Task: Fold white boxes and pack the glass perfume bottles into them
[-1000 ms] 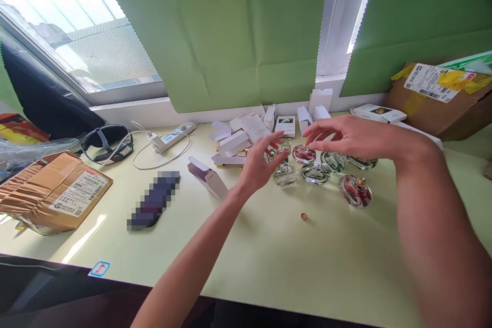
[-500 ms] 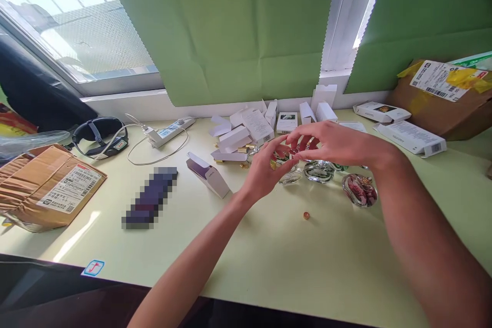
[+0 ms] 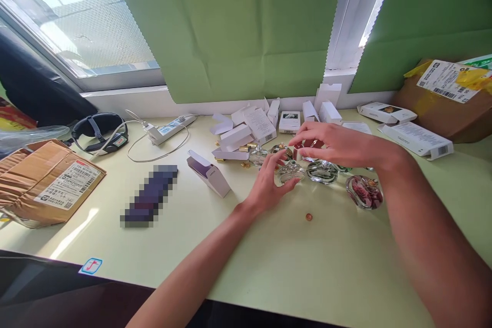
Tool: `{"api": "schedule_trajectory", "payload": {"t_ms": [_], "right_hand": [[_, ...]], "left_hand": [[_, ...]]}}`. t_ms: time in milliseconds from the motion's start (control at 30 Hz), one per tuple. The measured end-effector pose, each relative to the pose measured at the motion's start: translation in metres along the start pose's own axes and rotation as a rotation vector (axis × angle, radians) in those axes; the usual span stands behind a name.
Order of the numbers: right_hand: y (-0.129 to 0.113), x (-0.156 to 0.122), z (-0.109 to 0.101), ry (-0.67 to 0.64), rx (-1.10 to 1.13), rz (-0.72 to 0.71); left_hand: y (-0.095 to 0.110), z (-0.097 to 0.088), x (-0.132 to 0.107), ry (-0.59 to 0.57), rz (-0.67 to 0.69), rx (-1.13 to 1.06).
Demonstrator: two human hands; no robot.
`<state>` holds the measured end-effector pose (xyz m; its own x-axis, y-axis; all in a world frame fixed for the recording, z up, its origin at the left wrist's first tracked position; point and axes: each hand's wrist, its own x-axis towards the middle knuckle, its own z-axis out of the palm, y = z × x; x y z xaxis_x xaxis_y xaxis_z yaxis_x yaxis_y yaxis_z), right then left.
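1. In the head view, the left hand (image 3: 269, 184) lies on the pale green desk (image 3: 269, 261). Its thumb and fingers sit either side of one clear glass bottle (image 3: 291, 172), so the grip is loosely closed on it.
2. The right hand (image 3: 338, 144) hovers just behind, its fingertips (image 3: 303, 139) drawn together over something red. I cannot tell whether that grip holds anything.
3. The bottles stand in a tight cluster mid-desk. At least six show:
   - the held one
   - a second clear one (image 3: 322, 170) just beside it
   - a third (image 3: 257, 156) to the left
   - a gold-topped one (image 3: 282, 149) behind
   - a green one (image 3: 340, 168), mostly hidden under the right wrist
   - a pink-red one (image 3: 364, 192) lying apart on the right
4. One small gold cap (image 3: 308, 217) lies alone in front of the cluster.
5. Small white boxes (image 3: 259, 124) are heaped behind the bottles, roughly a dozen. They overlap too much for a firm count. One open box (image 3: 209, 173) lies tipped to the left of the left hand.
6. There are two cardboard parcels, one at the left edge (image 3: 46, 182) and one at the far right (image 3: 446, 100).
7. Near the window are one power strip (image 3: 171, 128) and one black headband (image 3: 100, 130).
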<state>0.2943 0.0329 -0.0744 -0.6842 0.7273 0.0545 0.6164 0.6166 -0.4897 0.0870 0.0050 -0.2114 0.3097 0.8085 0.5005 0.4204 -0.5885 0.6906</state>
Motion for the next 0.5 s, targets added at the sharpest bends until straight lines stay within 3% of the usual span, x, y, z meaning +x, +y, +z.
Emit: {"api": "schedule_trajectory", "payload": {"t_ms": [500], "right_hand": [[0.0056,0.0093,0.0107,-0.105,0.016,0.022]], "left_hand": [[-0.0080,0.0070,-0.0058,-0.010,-0.073,-0.025]]}}
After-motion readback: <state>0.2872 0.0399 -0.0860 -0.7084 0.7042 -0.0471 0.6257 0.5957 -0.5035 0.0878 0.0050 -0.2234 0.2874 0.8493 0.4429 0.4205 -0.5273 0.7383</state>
